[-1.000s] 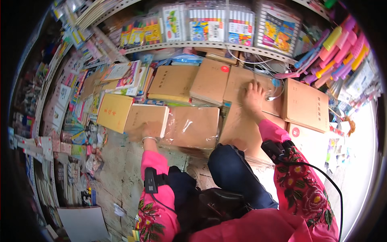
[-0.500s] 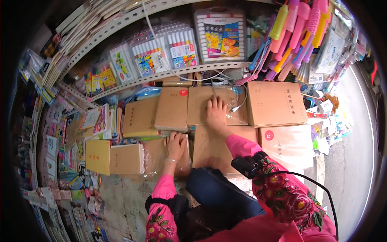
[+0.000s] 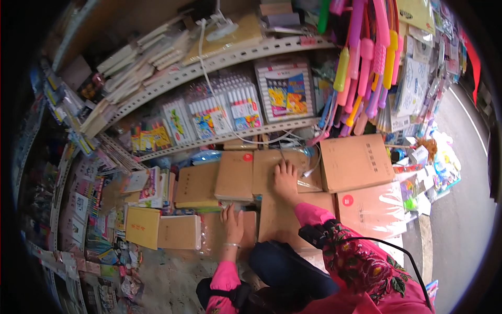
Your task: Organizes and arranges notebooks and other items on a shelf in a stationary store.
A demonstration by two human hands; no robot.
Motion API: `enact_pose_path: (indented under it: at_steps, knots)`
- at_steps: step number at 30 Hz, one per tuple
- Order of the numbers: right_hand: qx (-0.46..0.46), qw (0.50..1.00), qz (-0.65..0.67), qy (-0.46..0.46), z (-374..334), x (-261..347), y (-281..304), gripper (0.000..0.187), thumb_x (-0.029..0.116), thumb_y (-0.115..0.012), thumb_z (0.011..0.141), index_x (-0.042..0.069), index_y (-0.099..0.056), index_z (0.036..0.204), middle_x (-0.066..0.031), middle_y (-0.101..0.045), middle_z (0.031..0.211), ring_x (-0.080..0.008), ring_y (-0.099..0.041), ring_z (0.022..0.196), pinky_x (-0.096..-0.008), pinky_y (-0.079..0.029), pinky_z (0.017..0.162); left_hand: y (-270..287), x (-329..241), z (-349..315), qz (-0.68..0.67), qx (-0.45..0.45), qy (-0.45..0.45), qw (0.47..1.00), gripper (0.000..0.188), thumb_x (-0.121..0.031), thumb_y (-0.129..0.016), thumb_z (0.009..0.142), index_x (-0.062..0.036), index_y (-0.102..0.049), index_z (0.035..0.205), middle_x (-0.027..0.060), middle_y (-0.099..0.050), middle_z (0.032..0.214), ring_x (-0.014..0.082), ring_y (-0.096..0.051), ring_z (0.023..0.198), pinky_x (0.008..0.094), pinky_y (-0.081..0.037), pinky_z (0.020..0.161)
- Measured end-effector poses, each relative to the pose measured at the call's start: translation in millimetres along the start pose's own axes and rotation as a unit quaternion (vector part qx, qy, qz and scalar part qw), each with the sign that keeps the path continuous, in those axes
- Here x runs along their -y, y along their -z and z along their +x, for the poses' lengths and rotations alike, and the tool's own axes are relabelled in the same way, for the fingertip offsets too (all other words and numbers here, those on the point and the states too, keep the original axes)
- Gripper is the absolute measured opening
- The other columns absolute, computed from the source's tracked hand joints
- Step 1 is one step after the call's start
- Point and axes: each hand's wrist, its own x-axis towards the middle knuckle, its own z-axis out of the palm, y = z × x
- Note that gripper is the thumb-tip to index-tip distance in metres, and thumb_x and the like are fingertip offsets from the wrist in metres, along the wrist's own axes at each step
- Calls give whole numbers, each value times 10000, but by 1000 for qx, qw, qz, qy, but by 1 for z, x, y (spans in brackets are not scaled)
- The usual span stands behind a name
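My right hand (image 3: 286,182) rests with its fingers a little apart on a brown-covered notebook stack (image 3: 265,165) in the back row. A white cable (image 3: 312,168) lies by its fingertips. Nearer to me, my left hand (image 3: 232,226) lies on a plastic-wrapped stack of brown notebooks (image 3: 249,224), fingers extended toward its far edge and thumb apart. Neither hand grips anything. Between and around them are more notebook stacks, among them one with a red round sticker (image 3: 233,175) and a large brown stack (image 3: 282,222) in front of my right forearm.
Perforated metal shelving (image 3: 225,138) at the back holds packs of coloured markers (image 3: 246,107). Long bright plastic wands (image 3: 366,68) hang at the right. Yellow notebooks (image 3: 142,226) and assorted stationery crowd the left. A grey road surface (image 3: 457,220) lies at the far right.
The view has tilted up, showing more of the upper shelf. My left hand's fingers have straightened and its thumb has spread. My right hand stays on the same stack.
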Motion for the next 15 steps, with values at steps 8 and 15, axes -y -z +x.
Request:
enact_pose_path:
  at_steps: [8,15]
  knots:
    - [-54,998,14,21,-1,-2,-3,365,175,-512,799,-17,-493,1109,-192,-419,1308,-369,-351,1224,-491,-250,1025,136,35,-43,-469,-53,293,832,526,-435,-365,955,-37,-461,1286,123,-461,1324,237,-436,1216,363,-302,1027]
    - [-53,998,13,28,-4,-4,-8,402,219,-521,820,-3,-485,1153,-162,-421,1315,-351,-344,1240,-490,-225,1042,171,102,-156,-663,-204,424,583,534,-416,-489,907,-61,-436,1302,127,-457,1322,289,-457,1197,398,-351,1007]
